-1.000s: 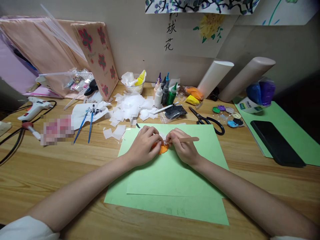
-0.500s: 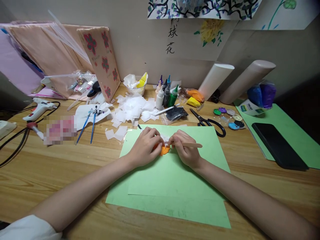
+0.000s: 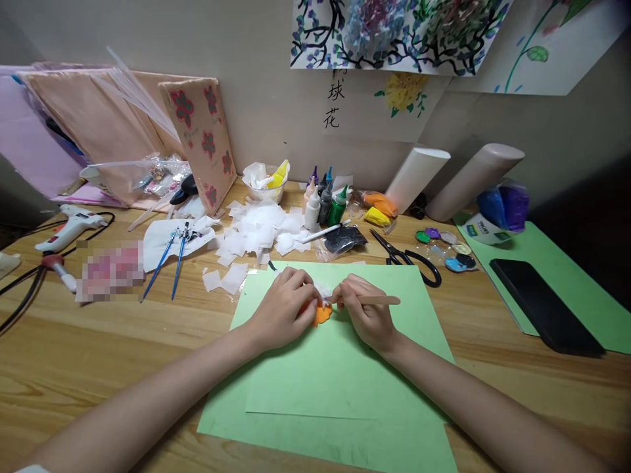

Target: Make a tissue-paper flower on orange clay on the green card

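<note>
My left hand (image 3: 282, 307) is curled over a small orange clay piece (image 3: 323, 314) with a bit of white tissue on top, holding it down on the green paper sheet (image 3: 340, 368). My right hand (image 3: 365, 310) pinches a thin wooden stick (image 3: 382, 300), whose tip points into the orange piece between the two hands. Both hands rest at the upper middle of the green paper. Most of the orange piece is hidden by my left fingers.
Cut white tissue squares (image 3: 261, 223) lie behind the paper, beside paint bottles (image 3: 325, 197) and black scissors (image 3: 411, 259). Two blue brushes (image 3: 170, 259) and a glue gun (image 3: 69, 223) lie at the left. A black phone (image 3: 545, 305) rests on green paper at the right.
The view has tilted upward, so everything sits lower in the picture. Both hands stay on the orange piece with the stick in the same grip.
</note>
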Demonstrator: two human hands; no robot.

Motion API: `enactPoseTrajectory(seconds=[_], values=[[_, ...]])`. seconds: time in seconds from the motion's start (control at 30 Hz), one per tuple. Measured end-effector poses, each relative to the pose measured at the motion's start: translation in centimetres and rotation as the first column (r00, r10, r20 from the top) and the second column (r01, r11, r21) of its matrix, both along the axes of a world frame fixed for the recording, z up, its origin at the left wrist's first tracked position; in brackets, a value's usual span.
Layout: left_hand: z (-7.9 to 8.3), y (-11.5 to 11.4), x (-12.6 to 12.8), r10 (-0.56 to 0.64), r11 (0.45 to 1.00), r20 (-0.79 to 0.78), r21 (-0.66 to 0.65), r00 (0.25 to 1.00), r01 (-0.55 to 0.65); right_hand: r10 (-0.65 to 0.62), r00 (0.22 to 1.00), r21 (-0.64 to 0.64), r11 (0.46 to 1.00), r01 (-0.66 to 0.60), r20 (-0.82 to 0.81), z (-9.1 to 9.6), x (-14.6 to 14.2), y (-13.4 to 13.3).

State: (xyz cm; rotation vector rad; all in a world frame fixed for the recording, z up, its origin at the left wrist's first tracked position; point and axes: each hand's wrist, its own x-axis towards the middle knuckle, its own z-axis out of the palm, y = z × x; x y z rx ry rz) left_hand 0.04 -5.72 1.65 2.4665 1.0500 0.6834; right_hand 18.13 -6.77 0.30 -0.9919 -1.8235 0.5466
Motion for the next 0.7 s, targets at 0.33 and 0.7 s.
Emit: enactPoseTrajectory(seconds=[0.33, 0.7], values=[[0.0, 0.0, -0.4, 0.137, 0.984, 0.101, 0.098, 0.985, -0.146, -0.027, 0.995, -0.020, 0.999, 0.026, -0.094, -0.3, 0.4, -0.1], [0.6, 1.5, -4.8, 0.644, 0.752, -0.218, 0.361, 0.734, -0.552, -0.063, 0.976, -0.047, 0.997, 0.054, -0.207, -0.6, 0.5, -0.1]])
